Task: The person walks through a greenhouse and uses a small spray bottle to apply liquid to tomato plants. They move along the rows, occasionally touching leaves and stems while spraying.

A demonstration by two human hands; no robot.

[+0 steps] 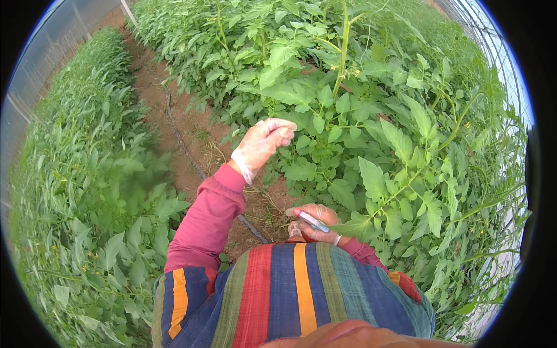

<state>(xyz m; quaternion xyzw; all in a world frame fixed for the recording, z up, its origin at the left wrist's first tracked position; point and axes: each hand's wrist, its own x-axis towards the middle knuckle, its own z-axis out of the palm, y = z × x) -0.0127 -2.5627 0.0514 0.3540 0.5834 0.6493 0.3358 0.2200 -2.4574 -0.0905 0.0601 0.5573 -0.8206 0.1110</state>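
Note:
Tomato plants [343, 100] with lobed leaves and small yellow flowers fill the view in front of me. My left hand [270, 135], in a thin clear glove, is raised over the edge of the row with its fingers curled in; whether it pinches anything small is hidden. Lower down, close to my striped top, my right hand [320, 219], also in a clear glove, is closed around a slim pale tool [311, 219] with a pink end and a bluish end. What kind of tool it is cannot be told. A leafy tomato shoot [374, 187] reaches close to that hand.
A bare soil path [191, 130] runs between the rows, with a dark irrigation hose [187, 150] along it and dry stalks on the ground. Another row of plants [82, 174] stands at the left. The greenhouse frame [500, 48] curves along the right edge.

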